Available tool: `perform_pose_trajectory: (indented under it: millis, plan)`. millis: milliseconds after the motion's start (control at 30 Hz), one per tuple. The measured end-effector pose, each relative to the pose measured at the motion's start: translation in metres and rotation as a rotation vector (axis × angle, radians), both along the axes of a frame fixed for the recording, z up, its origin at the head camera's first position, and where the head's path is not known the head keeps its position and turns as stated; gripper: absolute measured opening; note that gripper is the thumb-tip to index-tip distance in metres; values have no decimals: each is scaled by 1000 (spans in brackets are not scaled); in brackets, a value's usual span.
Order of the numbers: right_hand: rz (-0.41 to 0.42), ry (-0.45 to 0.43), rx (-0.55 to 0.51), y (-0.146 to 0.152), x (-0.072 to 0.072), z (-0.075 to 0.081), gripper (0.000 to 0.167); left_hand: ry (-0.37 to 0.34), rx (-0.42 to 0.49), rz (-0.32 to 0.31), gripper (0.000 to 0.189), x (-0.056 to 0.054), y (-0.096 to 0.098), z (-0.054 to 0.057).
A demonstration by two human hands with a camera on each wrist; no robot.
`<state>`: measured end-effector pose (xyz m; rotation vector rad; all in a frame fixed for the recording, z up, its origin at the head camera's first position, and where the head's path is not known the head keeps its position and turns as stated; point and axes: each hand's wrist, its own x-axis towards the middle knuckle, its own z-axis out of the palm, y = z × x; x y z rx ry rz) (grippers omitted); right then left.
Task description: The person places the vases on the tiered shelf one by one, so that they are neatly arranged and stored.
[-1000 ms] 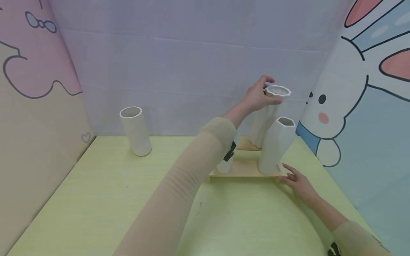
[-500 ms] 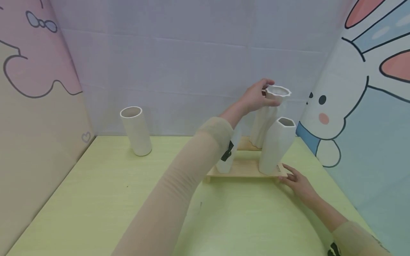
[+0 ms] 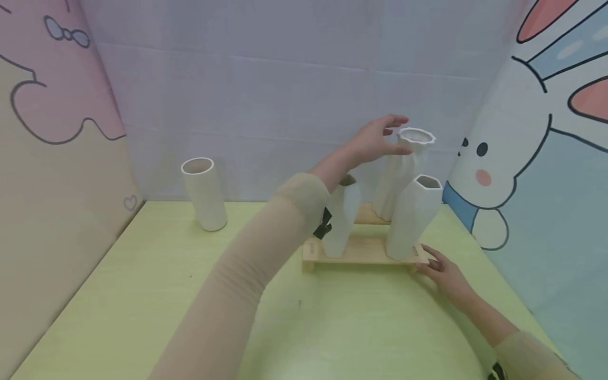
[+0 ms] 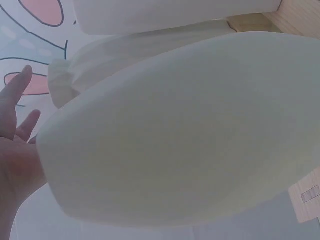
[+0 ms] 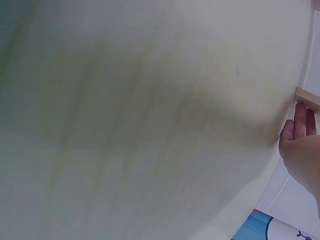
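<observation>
A creased lavender backdrop [image 3: 237, 95] stands behind the pale green tabletop [image 3: 119, 295], cartoon-printed walls [image 3: 560, 221] flanking it

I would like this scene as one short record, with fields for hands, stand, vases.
Left hand: open, near rim of ruffled vase; contact unclear
Right hand: holds right end of wooden stand
Front step: left faceted vase, right faceted vase
Back step: ruffled vase
Table: cylindrical vase, standing apart, left of stand
Vase count: four, all white

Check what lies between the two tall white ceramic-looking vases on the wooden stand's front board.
Bare pale wooden board, in the head view; the scalloped-rim white vase stands farther back.
</observation>
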<state>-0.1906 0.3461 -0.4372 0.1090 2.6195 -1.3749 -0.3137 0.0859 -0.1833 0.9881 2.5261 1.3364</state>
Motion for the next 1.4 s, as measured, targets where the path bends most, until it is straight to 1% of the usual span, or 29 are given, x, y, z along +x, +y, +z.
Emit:
perform_pose_trajectory:
  millis: [100, 233, 300, 467, 533, 667, 833, 967, 1067, 1300, 1400]
  plan:
    - [13, 16, 4, 0, 1, 1, 82, 1, 8, -28, 73, 5, -7, 4]
    - [24, 29, 18, 0, 3, 3, 80, 32, 4, -49, 73, 10, -19, 5]
    - [28, 35, 17, 1, 4, 2, 79, 38, 10, -51, 72, 12, -26, 6]
    - [33, 46, 17, 2, 4, 1, 78, 88, 34, -50, 69, 18, -45, 7]
    - [34, 43, 17, 2, 4, 2, 78, 110, 37, -49, 67, 22, -53, 7]
    - [35, 35, 17, 2, 6, 4, 79, 134, 45, -47, 66, 27, -71, 7]
    - [34, 32, 12, 2, 6, 3, 79, 169, 53, -26, 65, 29, -96, 7]
    - [32, 23, 1, 2, 4, 1, 80, 167, 66, 2, 64, 31, -115, 7]
    - [28, 20, -4, 3, 4, 0, 81, 184, 62, 22, 64, 32, -128, 6]
    - [33, 39, 13, 3, 3, 0, 79, 296, 4, 71, 61, 36, -155, 3]
    - [38, 44, 16, 3, 3, 1, 77, 344, 5, 92, 60, 38, -166, 1]
